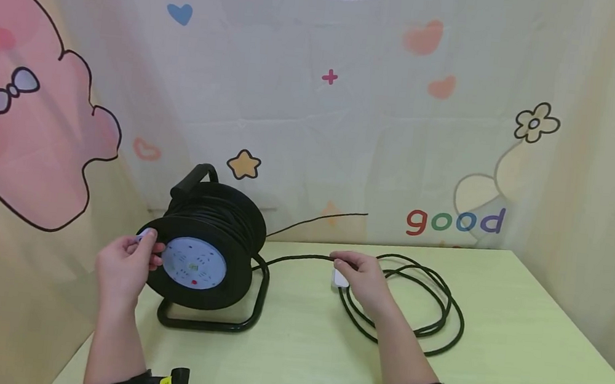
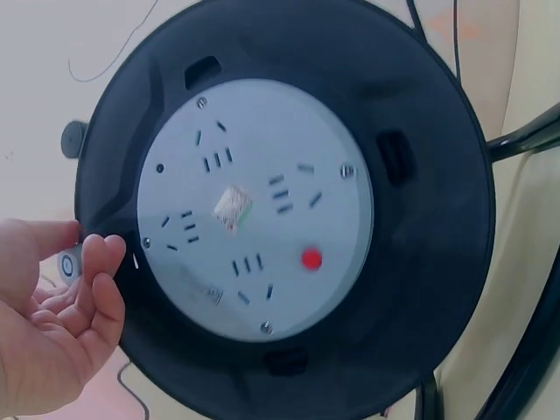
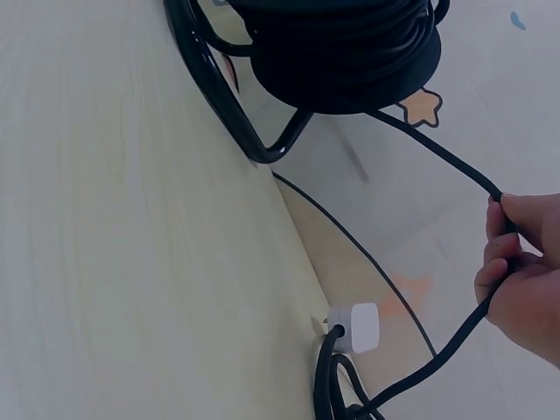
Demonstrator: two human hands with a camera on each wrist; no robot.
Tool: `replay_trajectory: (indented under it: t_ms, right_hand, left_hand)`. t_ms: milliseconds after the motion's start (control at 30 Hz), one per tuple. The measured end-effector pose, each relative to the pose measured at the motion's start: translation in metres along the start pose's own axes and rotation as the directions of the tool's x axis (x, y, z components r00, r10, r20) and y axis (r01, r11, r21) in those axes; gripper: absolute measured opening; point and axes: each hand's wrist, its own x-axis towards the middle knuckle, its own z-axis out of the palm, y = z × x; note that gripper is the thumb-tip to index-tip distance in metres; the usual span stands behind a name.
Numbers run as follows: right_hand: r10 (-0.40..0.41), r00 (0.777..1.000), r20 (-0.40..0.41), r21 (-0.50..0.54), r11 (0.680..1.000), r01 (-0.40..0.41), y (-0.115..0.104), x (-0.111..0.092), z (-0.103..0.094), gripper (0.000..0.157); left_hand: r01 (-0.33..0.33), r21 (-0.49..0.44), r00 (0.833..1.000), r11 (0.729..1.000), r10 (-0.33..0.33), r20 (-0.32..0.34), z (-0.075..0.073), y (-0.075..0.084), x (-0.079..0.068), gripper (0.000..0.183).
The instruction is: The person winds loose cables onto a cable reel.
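Observation:
A black cable reel (image 1: 243, 229) stands on its tubular frame (image 1: 262, 299), its round grey socket panel (image 1: 194, 262) with a red button facing forward. At the left edge of the reel's disc, my left hand (image 1: 123, 267) pinches a small pale crank knob (image 2: 68, 265) between thumb and fingers. My right hand (image 1: 365, 284) grips the black cable (image 3: 455, 162), which runs from the reel's drum through the curled fingers to loose loops (image 1: 449, 301) on the table. Under the right hand in the head view is a white plug (image 1: 340, 278), partly covered by it.
The pale green table (image 1: 527, 337) ends at a printed curtain (image 1: 314, 124) behind and at the left. A thin dark line (image 1: 316, 219) shows on the curtain beyond the reel. The reel's carry handle (image 1: 194, 180) rises at its top.

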Motion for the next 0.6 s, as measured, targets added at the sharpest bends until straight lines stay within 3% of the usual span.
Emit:
replay_trajectory:
  t_ms: [133,233,367,600]
  right_hand:
    - [-0.012,0.999,0.042,0.008,1.0,0.012,0.001,0.0,0.009,0.029]
    - [-0.009,0.999,0.051,0.011,1.0,0.008,0.003,0.0,0.018,0.028]
    - [-0.008,0.999,0.044,0.026,1.0,0.007,0.005,0.002,0.027,0.027]
    - [-0.024,0.999,0.04,0.01,1.0,0.023,0.005,0.007,0.034,0.026]
  left_hand:
    - [-0.076,0.001,0.997,0.997,0.076,-0.022,0.007,0.005,-0.004,0.042]
    - [-0.138,0.059,0.989,0.989,0.14,-0.04,0.012,0.005,-0.006,0.043]
    - [-0.221,0.148,0.971,0.964,0.232,-0.059,0.019,0.004,-0.008,0.041]
    - [-0.296,0.225,0.946,0.928,0.317,-0.063,0.031,0.009,-0.014,0.039]
